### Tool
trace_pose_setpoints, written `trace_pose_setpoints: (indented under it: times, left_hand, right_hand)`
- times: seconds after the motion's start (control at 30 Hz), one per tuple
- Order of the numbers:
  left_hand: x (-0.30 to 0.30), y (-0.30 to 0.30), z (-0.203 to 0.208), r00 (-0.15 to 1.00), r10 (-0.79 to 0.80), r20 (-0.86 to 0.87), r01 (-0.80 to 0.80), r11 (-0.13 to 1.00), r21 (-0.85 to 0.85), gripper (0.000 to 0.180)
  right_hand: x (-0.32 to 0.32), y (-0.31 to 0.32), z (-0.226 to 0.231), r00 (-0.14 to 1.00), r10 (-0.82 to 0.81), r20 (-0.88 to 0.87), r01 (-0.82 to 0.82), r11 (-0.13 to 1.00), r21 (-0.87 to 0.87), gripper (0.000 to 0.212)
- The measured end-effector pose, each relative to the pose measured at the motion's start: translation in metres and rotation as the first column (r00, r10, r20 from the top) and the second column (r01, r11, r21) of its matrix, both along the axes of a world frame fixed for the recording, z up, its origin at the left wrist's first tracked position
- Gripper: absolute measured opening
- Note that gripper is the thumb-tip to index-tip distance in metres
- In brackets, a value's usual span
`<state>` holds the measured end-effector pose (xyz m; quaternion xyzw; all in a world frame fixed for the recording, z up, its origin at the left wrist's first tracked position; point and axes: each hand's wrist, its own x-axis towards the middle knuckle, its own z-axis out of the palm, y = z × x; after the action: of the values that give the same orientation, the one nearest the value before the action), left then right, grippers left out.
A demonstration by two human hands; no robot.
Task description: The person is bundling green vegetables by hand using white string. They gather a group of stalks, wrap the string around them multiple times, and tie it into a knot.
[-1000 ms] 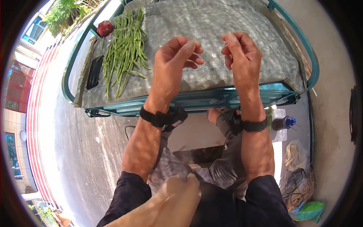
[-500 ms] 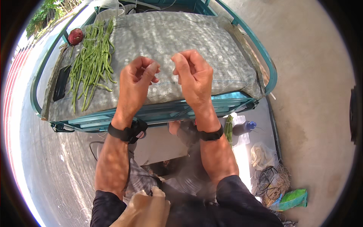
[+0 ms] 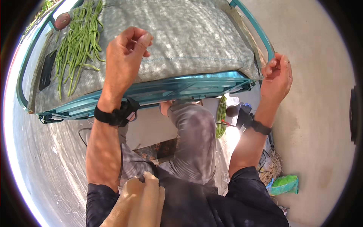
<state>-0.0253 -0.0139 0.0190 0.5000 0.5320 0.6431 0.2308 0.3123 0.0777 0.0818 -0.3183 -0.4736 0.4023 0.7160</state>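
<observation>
My left hand (image 3: 126, 56) hovers over the grey woven sheet (image 3: 181, 41), its thumb pressed to curled fingers. Whatever is in that pinch, if anything, is too small to make out. Out to the right, my right hand (image 3: 278, 79) is beside the end of the teal metal rail (image 3: 261, 32); whether it touches the rail is unclear. Its fingers are curled toward the thumb, and nothing can be made out in them. Long green beans (image 3: 77, 47) lie in a loose pile at the sheet's left side, near a dark red round thing (image 3: 62, 21) like an onion.
A flat black rectangular object (image 3: 47, 70) rests left of the beans. Below the teal cart frame (image 3: 170, 89), a bundle of long beans (image 3: 221, 123) lies on the floor near a partly hidden bottle (image 3: 232, 110). Dry fibres (image 3: 272, 168) and a green bag (image 3: 284, 185) are at lower right.
My right hand has swung far to the right, away from my left hand. The left hand has shifted slightly up and left. The view has tilted down, showing more of my leg.
</observation>
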Motion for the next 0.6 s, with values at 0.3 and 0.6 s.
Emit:
trace_pose_setpoints:
  times: [0.3, 0.6]
  left_hand:
    - [0.001, 0.001, -0.004, 0.999, -0.012, -0.046, 0.012, 1.000, -0.008, 0.019]
    - [0.005, 0.003, -0.003, 0.998, -0.067, -0.020, 0.066, 0.997, -0.031, 0.020]
  right_hand:
    - [0.125, -0.006, -0.204, 0.804, 0.331, 0.493, 0.106, 0.738, -0.667, 0.021]
    - [0.241, -0.037, -0.460, 0.586, 0.389, 0.711, 0.549, 0.455, -0.702, 0.027]
